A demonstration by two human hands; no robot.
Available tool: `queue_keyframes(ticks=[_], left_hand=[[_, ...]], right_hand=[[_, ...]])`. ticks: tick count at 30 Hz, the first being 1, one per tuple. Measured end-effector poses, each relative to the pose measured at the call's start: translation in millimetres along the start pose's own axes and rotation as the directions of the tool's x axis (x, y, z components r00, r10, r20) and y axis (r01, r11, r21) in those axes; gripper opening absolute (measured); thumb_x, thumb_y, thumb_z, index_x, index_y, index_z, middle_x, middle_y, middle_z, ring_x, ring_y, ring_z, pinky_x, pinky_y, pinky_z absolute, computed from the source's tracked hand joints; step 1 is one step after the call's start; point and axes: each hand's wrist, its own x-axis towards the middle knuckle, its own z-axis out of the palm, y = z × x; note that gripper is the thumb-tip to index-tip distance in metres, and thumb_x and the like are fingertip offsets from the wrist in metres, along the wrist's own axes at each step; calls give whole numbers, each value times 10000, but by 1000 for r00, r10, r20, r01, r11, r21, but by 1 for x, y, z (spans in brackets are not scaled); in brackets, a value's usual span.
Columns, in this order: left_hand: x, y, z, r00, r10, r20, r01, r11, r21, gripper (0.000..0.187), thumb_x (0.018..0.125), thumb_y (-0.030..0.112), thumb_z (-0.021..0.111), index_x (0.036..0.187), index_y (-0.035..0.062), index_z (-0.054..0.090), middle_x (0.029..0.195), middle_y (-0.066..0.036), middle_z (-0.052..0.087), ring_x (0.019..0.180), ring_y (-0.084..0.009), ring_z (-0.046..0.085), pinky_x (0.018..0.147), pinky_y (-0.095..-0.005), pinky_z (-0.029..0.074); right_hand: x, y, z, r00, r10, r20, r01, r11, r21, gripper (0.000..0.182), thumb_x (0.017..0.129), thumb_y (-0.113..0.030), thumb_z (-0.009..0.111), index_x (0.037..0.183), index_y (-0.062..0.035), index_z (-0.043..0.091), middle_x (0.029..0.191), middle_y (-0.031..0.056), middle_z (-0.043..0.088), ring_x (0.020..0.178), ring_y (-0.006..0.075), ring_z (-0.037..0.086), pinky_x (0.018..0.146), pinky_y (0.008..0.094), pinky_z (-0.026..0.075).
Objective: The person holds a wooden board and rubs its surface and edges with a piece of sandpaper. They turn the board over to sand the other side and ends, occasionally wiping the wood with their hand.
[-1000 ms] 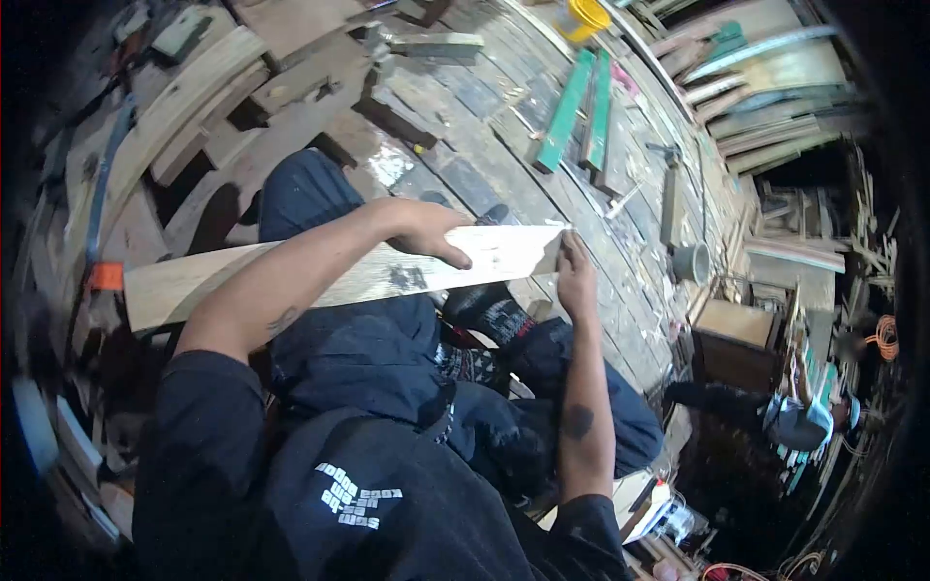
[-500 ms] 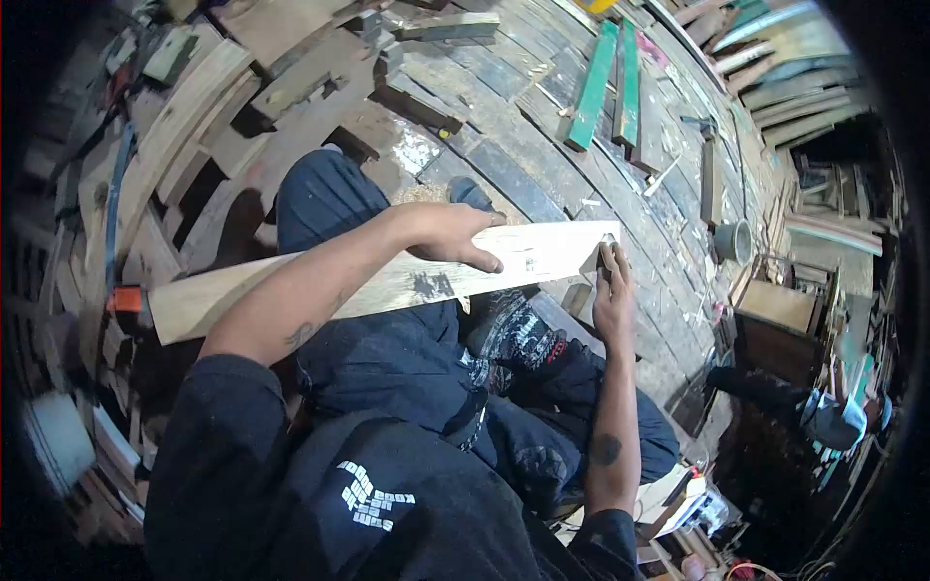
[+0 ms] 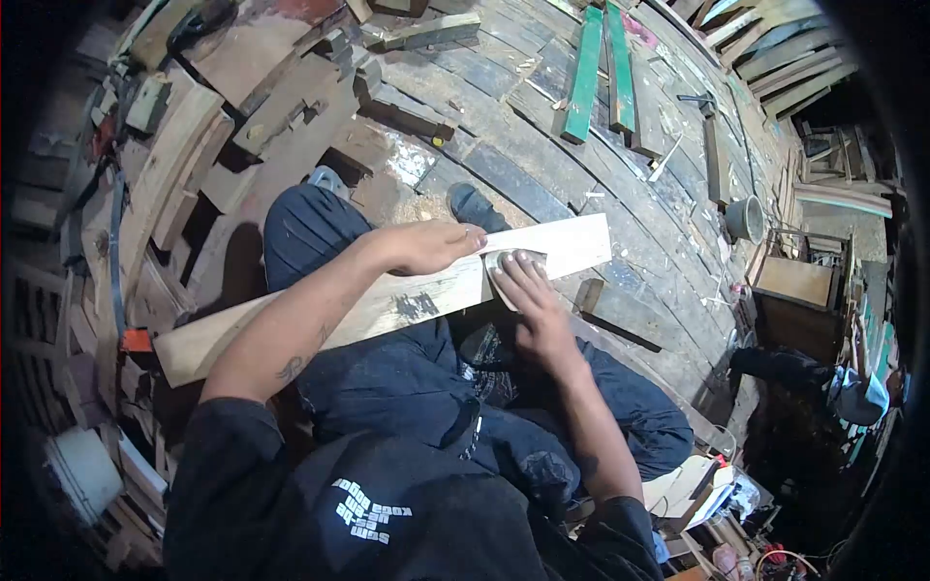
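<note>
Pale plank across lap, L hand flat on top w/ fingers loosely open, R hand at its 4 o'clock, fingers pressing small pad onto plank, green boards at 1 o'clock

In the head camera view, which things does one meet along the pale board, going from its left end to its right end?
Orange piece at the left end → dark smudge on the board → left hand → right hand → bare right end of the board.
</note>
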Motion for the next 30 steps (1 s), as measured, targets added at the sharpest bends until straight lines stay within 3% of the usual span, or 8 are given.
queue_keyframes(ticks=[4,8,13,20,22,26,28,30], left_hand=[[6,0,-1,999,44,19,-42,997,-71,575,1128,376,385,1580,20,380,1508,-237,542,1395,-374,518,1175,-398,389],[5,10,-7,994,59,91,-52,995,-81,525,1133,283,373,1572,-5,375,1553,-223,497,1425,-330,493,1191,-384,369],[2,7,-7,996,49,75,-42,995,-93,535,1131,296,386,1579,4,377,1582,-221,468,1438,-310,482,1203,-367,349],[7,1,-7,998,-2,60,6,997,-78,535,1133,344,401,1591,68,395,1552,-214,511,1411,-305,510,1178,-367,376],[11,-2,-8,998,10,65,-3,994,-110,531,1136,351,393,1596,85,394,1548,-207,519,1401,-302,517,1173,-365,377],[5,-2,-5,1000,14,8,-13,998,-61,529,1129,369,373,1571,81,414,1475,-212,582,1339,-339,575,1128,-394,427],[0,11,-10,1000,-21,6,21,999,-25,523,1125,364,388,1563,82,432,1469,-207,589,1340,-334,573,1128,-392,427],[1,14,-10,999,-28,28,31,993,-112,526,1120,365,398,1561,82,438,1503,-202,561,1363,-337,554,1146,-387,411]], right_hand=[[4,63,-1,925,195,-326,-203,979,8,596,857,115,540,1431,-35,598,1503,235,548,1461,403,453,1227,476,341],[3,71,5,845,411,-341,-429,903,23,605,867,92,530,1457,-34,568,1524,246,519,1466,417,432,1219,469,352],[3,-12,8,996,84,-25,-79,987,140,751,777,166,515,1478,-97,566,1573,162,494,1513,340,390,1278,439,285],[6,87,-6,860,394,-324,-405,914,38,557,866,41,550,1418,-23,597,1483,240,558,1439,381,478,1200,436,395],[7,74,3,863,432,-262,-434,899,52,554,873,45,530,1419,-21,597,1480,230,565,1442,384,474,1205,446,387],[13,8,6,996,72,-54,-63,988,143,667,814,118,509,1448,-74,592,1537,185,525,1470,354,450,1252,462,330],[11,39,5,997,52,-49,-34,952,305,687,797,130,476,1438,-79,611,1556,174,514,1485,333,442,1253,443,329],[6,76,3,920,338,-199,-272,915,298,676,800,119,473,1435,-67,609,1535,193,532,1457,354,473,1233,432,350]])
